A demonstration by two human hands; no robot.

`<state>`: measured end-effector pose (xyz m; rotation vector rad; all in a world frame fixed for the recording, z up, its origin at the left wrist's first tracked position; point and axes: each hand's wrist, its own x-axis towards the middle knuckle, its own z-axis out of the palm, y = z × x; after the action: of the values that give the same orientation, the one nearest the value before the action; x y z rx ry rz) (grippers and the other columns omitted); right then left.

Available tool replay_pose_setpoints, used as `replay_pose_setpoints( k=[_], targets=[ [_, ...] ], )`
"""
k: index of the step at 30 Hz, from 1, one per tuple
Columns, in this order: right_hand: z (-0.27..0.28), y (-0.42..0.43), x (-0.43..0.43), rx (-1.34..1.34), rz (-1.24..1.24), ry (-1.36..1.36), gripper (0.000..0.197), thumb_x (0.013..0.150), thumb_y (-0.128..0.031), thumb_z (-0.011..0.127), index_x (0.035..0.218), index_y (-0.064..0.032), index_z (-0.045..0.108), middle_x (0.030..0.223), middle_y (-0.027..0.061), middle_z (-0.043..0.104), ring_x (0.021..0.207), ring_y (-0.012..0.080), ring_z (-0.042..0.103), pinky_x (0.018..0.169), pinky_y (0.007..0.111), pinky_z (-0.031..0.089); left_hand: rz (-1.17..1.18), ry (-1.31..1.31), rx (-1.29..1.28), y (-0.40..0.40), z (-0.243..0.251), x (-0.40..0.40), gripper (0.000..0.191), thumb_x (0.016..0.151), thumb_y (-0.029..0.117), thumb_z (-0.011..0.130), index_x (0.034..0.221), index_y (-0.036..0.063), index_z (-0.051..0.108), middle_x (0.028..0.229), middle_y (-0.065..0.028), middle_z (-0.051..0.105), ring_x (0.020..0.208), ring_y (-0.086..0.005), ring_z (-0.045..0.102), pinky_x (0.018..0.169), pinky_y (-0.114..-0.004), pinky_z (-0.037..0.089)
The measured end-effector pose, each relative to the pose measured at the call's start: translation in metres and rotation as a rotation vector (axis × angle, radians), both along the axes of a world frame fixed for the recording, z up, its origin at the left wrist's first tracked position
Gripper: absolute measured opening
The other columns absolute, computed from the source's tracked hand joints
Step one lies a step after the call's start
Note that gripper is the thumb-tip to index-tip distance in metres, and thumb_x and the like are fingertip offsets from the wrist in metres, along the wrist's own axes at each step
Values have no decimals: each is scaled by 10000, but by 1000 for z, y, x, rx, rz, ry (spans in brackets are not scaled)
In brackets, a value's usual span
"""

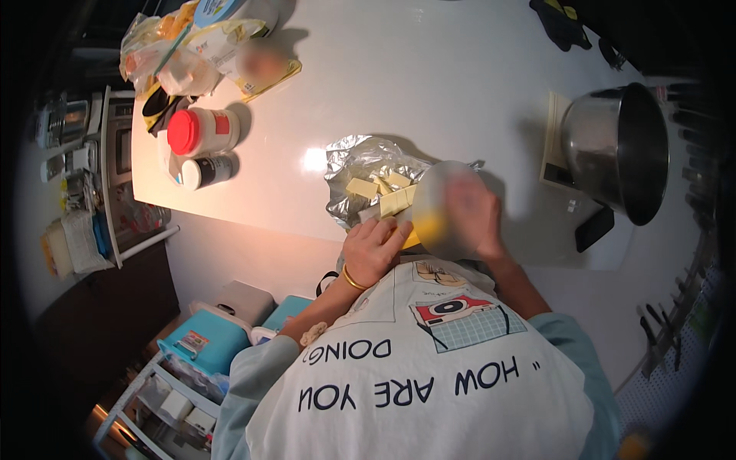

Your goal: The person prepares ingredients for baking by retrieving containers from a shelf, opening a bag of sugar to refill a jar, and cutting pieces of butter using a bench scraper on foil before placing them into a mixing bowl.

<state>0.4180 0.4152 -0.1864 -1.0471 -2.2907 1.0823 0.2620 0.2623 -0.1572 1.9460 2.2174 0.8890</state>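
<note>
Pale yellow slabs, which look like butter (397, 200), lie on crumpled silver foil (345, 155) near the table's front edge. My left hand (372, 244), with a gold-coloured bangle at the wrist, rests at the near side of the foil, fingers bent over a yellow item (411, 238) whose kind I cannot tell. To the right of the slabs is my right hand (480, 213), largely hidden by a round blur. What its fingers hold does not show.
On the white table (402, 86), a red-lidded jar (204, 132), a smaller jar (207, 171) and plastic bags (184, 63) stand left. At right are a steel mixing bowl (615, 152) on a pale base (552, 138), a black phone-like object (594, 229) and dark gloves (560, 26).
</note>
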Motion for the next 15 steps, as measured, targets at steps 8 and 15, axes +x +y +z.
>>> replay_pose_setpoints(
  k=[8,15],
  targets=[
    [33,45,-69,-41,670,-233,467,574,-282,798,957,-43,681,994,62,614,981,247,540,847,350,460,19,77,82,-1,-5,7,328,655,113,648,973,190,673,844,24,595,672,-131,541,533,-265,372],
    [8,40,-81,215,797,-68,386,579,-321,814,851,-99,653,952,19,575,917,223,561,771,355,479,65,72,65,-8,-10,10,319,661,142,650,970,218,668,804,41,566,633,-109,517,512,-253,357]
  ],
)
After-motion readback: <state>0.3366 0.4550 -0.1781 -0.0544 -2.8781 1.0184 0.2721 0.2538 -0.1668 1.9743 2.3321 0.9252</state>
